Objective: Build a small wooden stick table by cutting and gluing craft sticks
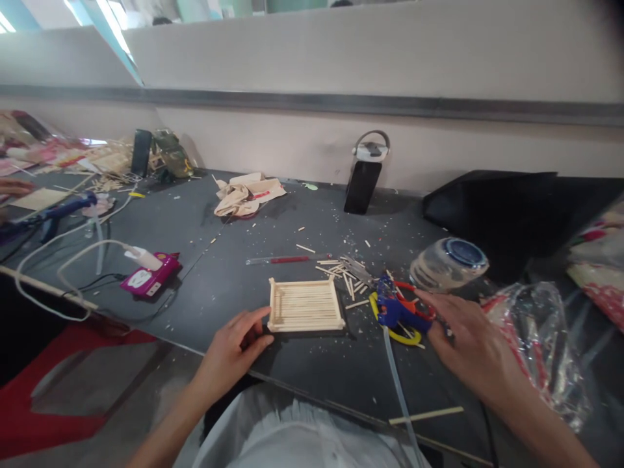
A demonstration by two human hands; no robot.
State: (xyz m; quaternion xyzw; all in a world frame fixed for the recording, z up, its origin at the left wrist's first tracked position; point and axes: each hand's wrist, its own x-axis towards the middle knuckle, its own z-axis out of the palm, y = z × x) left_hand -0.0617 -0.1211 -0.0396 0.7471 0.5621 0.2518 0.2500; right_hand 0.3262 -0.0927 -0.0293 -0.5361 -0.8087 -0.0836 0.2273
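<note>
Tray (306,305) of pale sticks lies flat near the front edge of the table (195,312), its long axis running left to right across my view, short ends facing sideways. My left hand (236,344) has its fingers loosely open, the index at the tray's left end. My right hand (472,344) reaches over the blue glue gun (392,311) and orange scissors (407,286); I can't tell whether those fingers grip either.

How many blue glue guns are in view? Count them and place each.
2. One blue glue gun is by the right hand; another glue gun is at far left, near another person's hand. Clutter may hide more.
</note>
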